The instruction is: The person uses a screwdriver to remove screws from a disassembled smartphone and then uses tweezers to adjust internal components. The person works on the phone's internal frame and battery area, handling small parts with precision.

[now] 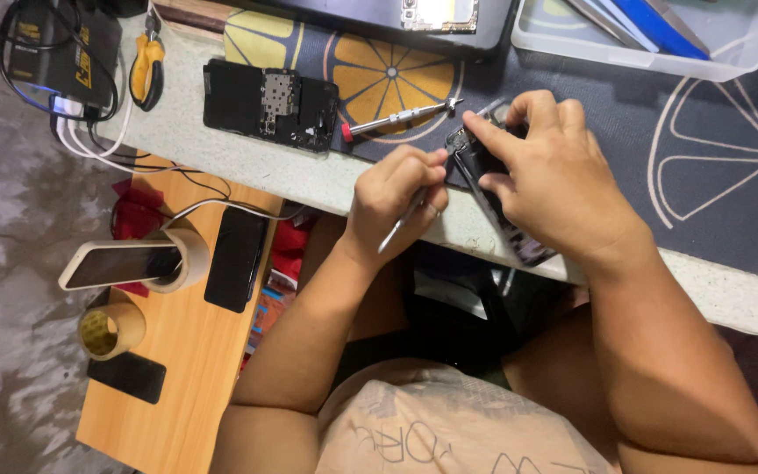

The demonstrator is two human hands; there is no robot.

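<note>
My right hand (553,180) grips a dark opened phone (477,165) at the near edge of the table, index finger pressing its top corner. My left hand (394,195) pinches slim metal tweezers (404,224), tips at the phone's left side. A red-tipped screwdriver (396,118) lies just beyond on the mat. Another opened phone body (269,105) with an exposed board lies to the left.
A citrus-patterned mat (712,149) covers the table. A clear plastic tray (651,39) sits at the back right, yellow-handled pliers (146,66) and a black charger (54,48) at back left. A low wooden stand (195,351) holds tape rolls (112,329) and phones.
</note>
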